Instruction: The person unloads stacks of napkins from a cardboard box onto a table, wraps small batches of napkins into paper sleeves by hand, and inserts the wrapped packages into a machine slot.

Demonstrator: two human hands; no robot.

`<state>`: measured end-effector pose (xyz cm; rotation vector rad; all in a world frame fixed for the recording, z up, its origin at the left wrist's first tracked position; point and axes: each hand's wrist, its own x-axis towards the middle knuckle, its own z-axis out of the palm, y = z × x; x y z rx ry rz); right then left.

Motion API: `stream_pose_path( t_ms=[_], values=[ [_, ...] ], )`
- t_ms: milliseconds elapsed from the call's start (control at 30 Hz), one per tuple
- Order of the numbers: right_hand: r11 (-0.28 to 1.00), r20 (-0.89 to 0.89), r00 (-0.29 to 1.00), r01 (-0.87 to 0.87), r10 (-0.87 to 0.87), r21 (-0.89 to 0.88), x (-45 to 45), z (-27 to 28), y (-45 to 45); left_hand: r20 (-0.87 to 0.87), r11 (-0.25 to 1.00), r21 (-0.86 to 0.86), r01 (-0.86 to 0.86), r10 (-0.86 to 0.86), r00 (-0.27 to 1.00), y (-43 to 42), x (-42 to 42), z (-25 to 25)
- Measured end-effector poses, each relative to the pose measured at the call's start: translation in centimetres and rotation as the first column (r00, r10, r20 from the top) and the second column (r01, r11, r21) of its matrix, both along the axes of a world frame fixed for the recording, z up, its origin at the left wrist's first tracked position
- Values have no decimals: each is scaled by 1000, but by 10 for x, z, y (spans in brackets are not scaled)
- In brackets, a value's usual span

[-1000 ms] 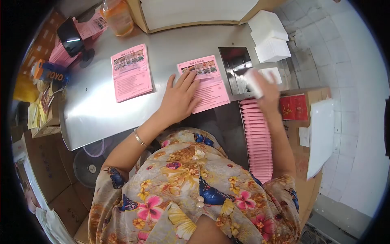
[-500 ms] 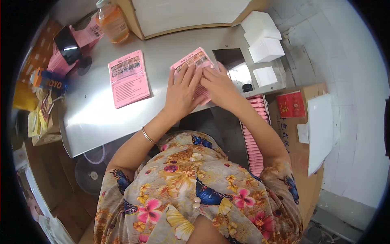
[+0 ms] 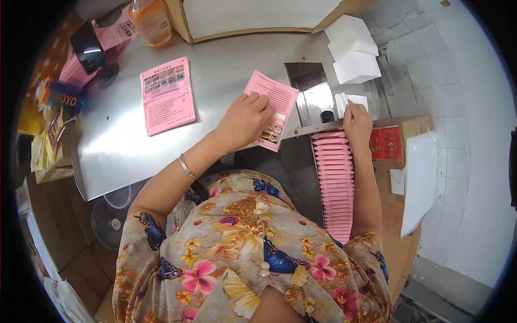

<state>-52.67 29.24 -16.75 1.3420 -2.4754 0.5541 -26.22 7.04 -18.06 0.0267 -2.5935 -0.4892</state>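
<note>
My left hand (image 3: 249, 121) has its fingers curled over a pink printed sheet (image 3: 274, 97), which lies at an angle at the metal table's near edge. Lines of text show at the sheet's far end and small food pictures at its near end; its middle is under my fingers. On the right, my right hand (image 3: 358, 126) pinches the edge of a white paper piece (image 3: 343, 100) at a small white stack. Left of my left hand lies a neat stack of pink printed sheets (image 3: 168, 102), with food pictures at the top.
Below my right forearm stands a long row of folded pink packets (image 3: 334, 183). White paper stacks (image 3: 355, 67) sit at the back right, near a dark tray (image 3: 309, 91). A bottle of orange liquid (image 3: 151, 24) and a phone (image 3: 88, 48) stand at the back left.
My hands have separated. My right hand has moved right from the pink sheet to the white paper. The pink sheet has been turned end for end under my left hand.
</note>
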Motion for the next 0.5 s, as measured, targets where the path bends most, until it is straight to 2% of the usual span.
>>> stream_pose_path(
  t_ms=[67,133,167,233,267,300,333,367,400,433,467,500],
  values=[
    [1000,4,1000,15,-15,26,1,-1,-2,8,998,-41,-46,46,999,3,-1,-7],
    [998,11,999,33,-33,50,5,-1,-5,-62,981,13,-196,196,979,10,0,-6],
    [997,30,998,49,-51,56,7,0,-7,-61,980,11,-200,201,978,10,0,-7],
    [996,47,997,59,-62,64,10,1,-7,-25,969,144,-202,208,978,12,2,-9],
    [996,-58,998,35,-31,81,8,0,-6,-26,967,144,-210,216,976,13,4,-10],
    [995,-163,987,12,3,96,5,-1,-6,30,953,236,-189,187,982,13,6,-10],
    [995,-163,987,5,10,96,-6,-8,-5,84,929,327,-171,152,985,14,9,-8],
    [999,-105,993,-44,45,10,-25,-20,0,86,929,326,-175,155,984,12,16,-6],
    [993,-47,996,-83,79,-78,-43,-30,6,126,917,384,-105,61,990,8,26,0],
    [989,3,993,-114,115,-91,-53,-27,9,161,896,443,-34,-42,986,5,35,3],
    [990,6,995,-103,104,-94,-56,-29,16,164,897,441,-25,-53,985,3,41,2],
    [991,16,997,-78,80,-105,-47,-13,13,66,956,291,-42,24,998,0,47,0]
  ],
)
